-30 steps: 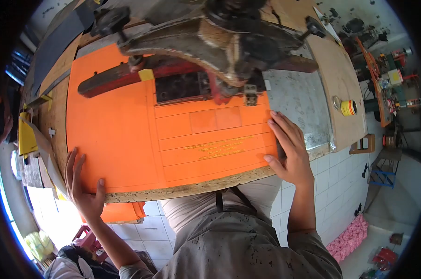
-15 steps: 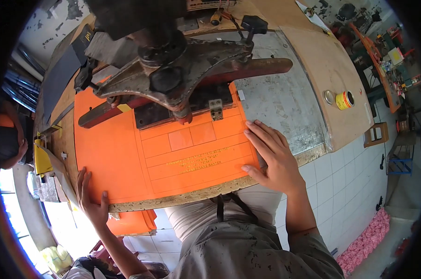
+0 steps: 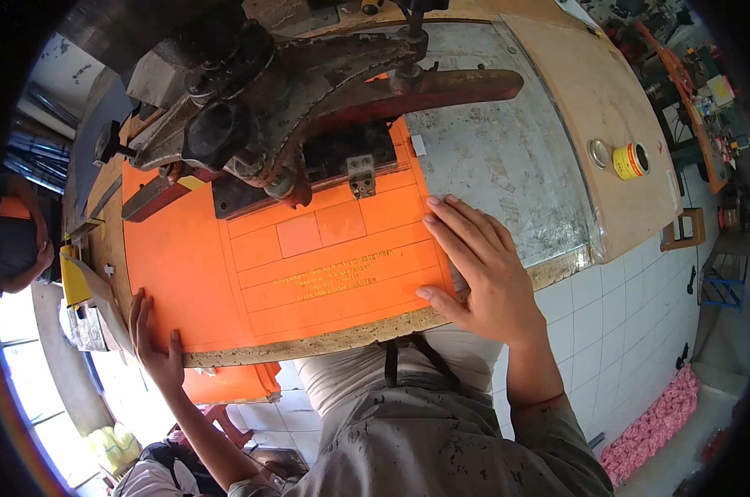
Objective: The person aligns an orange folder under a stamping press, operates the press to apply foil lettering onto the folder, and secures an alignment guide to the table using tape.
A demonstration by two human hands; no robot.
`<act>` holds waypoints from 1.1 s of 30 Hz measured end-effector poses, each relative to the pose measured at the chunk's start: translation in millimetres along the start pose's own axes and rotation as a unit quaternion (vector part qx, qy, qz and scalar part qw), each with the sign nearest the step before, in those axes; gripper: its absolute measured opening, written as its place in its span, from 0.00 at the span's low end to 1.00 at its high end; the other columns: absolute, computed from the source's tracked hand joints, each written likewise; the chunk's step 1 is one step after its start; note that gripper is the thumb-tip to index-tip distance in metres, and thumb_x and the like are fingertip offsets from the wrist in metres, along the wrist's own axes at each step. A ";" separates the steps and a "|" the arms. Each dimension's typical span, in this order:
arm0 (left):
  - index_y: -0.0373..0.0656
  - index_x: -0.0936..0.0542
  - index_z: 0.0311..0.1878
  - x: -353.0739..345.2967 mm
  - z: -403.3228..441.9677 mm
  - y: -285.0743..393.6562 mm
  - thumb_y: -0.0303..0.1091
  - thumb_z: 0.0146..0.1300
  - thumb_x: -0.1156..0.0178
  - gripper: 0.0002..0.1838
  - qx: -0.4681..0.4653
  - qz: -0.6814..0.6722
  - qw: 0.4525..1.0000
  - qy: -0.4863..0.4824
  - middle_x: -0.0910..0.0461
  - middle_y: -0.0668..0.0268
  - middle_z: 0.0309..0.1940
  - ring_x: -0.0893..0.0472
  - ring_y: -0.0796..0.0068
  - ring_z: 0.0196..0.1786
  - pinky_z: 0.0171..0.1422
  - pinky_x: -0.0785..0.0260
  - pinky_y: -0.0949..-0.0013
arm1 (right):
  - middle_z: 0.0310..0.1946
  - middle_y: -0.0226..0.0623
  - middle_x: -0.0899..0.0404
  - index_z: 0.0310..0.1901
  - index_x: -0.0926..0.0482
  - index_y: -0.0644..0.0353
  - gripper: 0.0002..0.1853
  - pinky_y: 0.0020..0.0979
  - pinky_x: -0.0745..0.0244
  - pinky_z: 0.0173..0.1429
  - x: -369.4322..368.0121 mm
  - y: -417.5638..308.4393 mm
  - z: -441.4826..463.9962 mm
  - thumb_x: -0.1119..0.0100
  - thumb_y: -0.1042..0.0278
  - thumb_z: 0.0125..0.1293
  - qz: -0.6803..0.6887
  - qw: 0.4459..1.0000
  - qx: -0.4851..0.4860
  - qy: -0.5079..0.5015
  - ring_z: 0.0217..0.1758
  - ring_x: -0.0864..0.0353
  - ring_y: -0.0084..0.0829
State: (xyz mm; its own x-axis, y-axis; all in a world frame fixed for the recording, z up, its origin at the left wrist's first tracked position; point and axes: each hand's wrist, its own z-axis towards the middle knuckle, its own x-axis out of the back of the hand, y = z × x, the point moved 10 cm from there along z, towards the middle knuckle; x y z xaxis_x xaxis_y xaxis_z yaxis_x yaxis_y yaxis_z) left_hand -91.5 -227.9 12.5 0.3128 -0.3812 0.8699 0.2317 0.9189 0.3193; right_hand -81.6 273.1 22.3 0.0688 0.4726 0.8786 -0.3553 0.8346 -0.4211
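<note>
An orange sheet [image 3: 180, 273] with ruled lines and rows of gold lettering lies on the worktable, reaching its front edge. My left hand [image 3: 157, 344] rests at the sheet's lower left corner, fingers apart. On the right edge of the sheet lies my right hand [image 3: 482, 269], fingers extended and thumb spread. Neither hand holds anything. Over the far part of the sheet stands a dark metal press [image 3: 308, 91] with a red-edged bar. Beneath it is a black plate [image 3: 263, 195] with a small metal hinge [image 3: 361, 176].
A yellow tin [image 3: 630, 161] and its round lid [image 3: 598, 153] sit on the board at right. The metal bed [image 3: 499, 149] extends right of the sheet. More orange sheets [image 3: 230, 383] are below the table edge. At far left, another person's arms [image 3: 39, 240] show.
The press and orange sheet appear farther left in view, partly from the camera turning. More of the metal bed shows at right. Both hands remain at the sheet's edges.
</note>
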 end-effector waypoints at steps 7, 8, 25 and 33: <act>0.40 0.21 0.74 0.0 0.8 2.3 0.54 0.72 0.34 0.35 -0.007 -0.017 1.000 0.005 0.24 0.49 0.78 0.29 0.44 0.82 0.86 0.39 0.42 | 0.81 0.44 0.30 0.76 0.26 0.66 0.41 0.50 0.38 0.85 0.3 -1.6 -0.6 0.27 0.47 0.69 -0.005 1.000 0.001 0.007 0.85 0.34 0.44; 0.40 0.20 0.74 -0.1 0.7 1.8 0.53 0.71 0.33 0.35 -0.007 -0.020 1.000 0.004 0.24 0.49 0.78 0.29 0.44 0.82 0.86 0.39 0.42 | 0.81 0.44 0.30 0.76 0.26 0.66 0.41 0.50 0.38 0.85 -0.2 -1.6 -0.8 0.27 0.47 0.68 -0.007 1.000 0.001 0.007 0.85 0.34 0.44; 0.43 0.18 0.71 7.8 1.7 8.5 0.48 0.68 0.32 0.32 0.006 -0.014 0.999 0.032 0.22 0.52 0.75 0.26 0.46 0.79 0.83 0.35 0.44 | 0.82 0.40 0.30 0.78 0.27 0.62 0.41 0.50 0.37 0.85 -2.0 -6.5 -0.5 0.26 0.50 0.68 -0.034 0.999 0.006 0.013 0.85 0.32 0.44; 0.39 0.17 0.68 18.0 -5.7 -2.8 0.55 0.70 0.35 0.33 0.010 -0.081 0.993 0.084 0.19 0.49 0.71 0.22 0.44 0.75 0.79 0.32 0.43 | 0.82 0.44 0.30 0.78 0.27 0.63 0.42 0.50 0.38 0.83 -2.0 -10.1 3.2 0.28 0.50 0.68 -0.041 0.999 0.007 -0.006 0.85 0.32 0.48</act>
State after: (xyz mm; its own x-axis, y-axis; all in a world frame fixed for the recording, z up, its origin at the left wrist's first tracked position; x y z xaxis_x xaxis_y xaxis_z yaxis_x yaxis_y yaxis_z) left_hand -81.3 -237.9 25.1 0.4218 -0.5341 0.7327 0.2743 0.8454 0.4584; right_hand -81.2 262.8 25.5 0.0868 0.3991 0.9128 -0.3627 0.8660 -0.3441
